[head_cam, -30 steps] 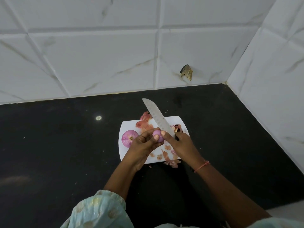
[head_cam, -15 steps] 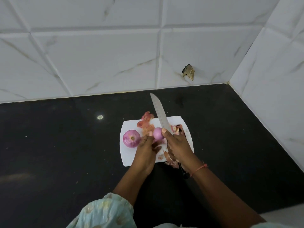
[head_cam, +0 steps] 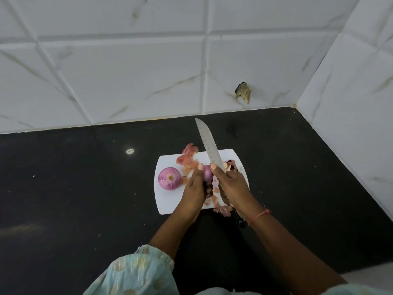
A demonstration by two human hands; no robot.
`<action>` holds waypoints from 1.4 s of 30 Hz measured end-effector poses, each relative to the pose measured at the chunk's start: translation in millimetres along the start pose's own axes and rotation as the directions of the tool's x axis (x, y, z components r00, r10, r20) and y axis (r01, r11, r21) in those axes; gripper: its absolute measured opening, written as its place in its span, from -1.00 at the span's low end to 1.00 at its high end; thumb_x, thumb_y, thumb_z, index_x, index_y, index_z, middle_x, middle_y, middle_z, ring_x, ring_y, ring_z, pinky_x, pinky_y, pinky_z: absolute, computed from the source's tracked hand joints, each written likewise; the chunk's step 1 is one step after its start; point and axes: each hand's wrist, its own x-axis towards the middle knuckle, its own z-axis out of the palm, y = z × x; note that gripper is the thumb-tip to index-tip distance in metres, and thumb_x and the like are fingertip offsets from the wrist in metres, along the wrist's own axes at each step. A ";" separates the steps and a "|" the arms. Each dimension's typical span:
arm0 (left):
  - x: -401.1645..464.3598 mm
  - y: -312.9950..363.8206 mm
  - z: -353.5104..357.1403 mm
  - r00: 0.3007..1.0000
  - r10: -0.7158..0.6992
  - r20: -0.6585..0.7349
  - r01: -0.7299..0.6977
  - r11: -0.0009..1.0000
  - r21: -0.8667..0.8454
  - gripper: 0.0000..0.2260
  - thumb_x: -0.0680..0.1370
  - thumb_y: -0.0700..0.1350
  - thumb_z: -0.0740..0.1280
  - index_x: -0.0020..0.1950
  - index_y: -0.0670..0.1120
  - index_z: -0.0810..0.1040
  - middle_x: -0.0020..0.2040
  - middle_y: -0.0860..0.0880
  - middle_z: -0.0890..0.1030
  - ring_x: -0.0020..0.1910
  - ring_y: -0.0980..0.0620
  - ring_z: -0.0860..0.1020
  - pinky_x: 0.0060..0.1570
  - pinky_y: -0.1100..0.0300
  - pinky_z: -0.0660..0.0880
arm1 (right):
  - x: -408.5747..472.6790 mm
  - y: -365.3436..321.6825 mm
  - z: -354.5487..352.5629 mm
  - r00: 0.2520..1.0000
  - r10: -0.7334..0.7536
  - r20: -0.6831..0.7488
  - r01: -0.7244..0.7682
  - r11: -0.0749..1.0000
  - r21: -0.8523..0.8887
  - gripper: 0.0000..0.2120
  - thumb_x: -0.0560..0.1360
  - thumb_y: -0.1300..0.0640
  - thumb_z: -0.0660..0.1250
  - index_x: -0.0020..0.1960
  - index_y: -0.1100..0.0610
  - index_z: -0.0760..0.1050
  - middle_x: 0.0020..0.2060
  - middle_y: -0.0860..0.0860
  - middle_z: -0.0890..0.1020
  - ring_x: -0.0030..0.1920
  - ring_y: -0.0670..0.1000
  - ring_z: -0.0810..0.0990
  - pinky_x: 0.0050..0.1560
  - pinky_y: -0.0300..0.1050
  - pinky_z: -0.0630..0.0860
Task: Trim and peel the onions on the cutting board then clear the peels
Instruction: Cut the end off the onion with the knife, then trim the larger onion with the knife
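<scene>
Worktop: black stone worktop, filling the frame's lower half.
On it: white rounded plastic cutting board, centre; small pale speck, upper left of the board.

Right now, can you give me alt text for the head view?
The left hand holds a small onion over the white cutting board while the right hand grips a knife, blade pointing toward the tiled wall. A second, peeled onion and loose peels lie on the board.
</scene>
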 end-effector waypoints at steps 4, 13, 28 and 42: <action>7.8 -1.3 -10.6 0.999 -0.022 -0.029 0.024 0.997 0.076 -0.54 0.69 0.23 0.02 0.24 -0.05 0.54 -0.18 -0.06 0.49 -0.32 0.15 0.42 -0.25 0.25 0.41 | -4.2 -2.5 0.0 0.998 -0.062 0.009 0.062 0.996 -0.061 -0.62 0.50 -0.21 0.32 -0.23 0.10 0.55 -0.62 -0.10 0.41 -0.58 -0.15 0.35 -0.50 -0.23 0.30; 3.5 0.4 -17.0 0.999 0.035 0.009 -0.036 0.998 0.048 -0.70 0.66 0.11 0.18 0.34 0.05 0.51 0.17 -0.04 0.60 -0.05 0.10 0.65 -0.02 0.22 0.57 | 16.2 7.8 -35.2 0.984 -0.096 -0.152 0.044 0.949 -0.312 -0.66 0.41 -0.10 0.50 0.02 0.13 0.63 -0.19 -0.01 0.69 -0.16 -0.04 0.67 -0.18 -0.12 0.60; 10.9 3.2 -30.5 0.990 0.046 -0.135 -0.011 0.968 0.251 -0.68 0.54 -0.18 0.47 0.17 0.13 0.47 0.21 0.02 0.56 0.11 0.06 0.61 0.05 0.13 0.63 | 18.0 12.3 -40.6 0.979 -0.164 -0.124 0.091 0.885 -0.456 -0.95 0.57 0.13 0.30 0.00 0.11 0.46 -0.17 -0.04 0.52 -0.19 -0.10 0.53 -0.31 -0.34 0.37; 50.3 7.8 -5.3 0.989 0.146 -0.017 0.011 0.045 0.999 -0.53 0.60 0.15 0.30 0.49 0.08 0.39 0.45 0.01 0.47 0.45 -0.10 0.33 0.42 -0.14 0.17 | 2.3 13.7 -41.1 0.967 -0.206 -0.150 0.127 0.899 -0.420 -0.88 0.48 0.21 0.43 -0.05 0.12 0.49 -0.20 -0.04 0.57 -0.29 -0.19 0.56 -0.40 -0.48 0.39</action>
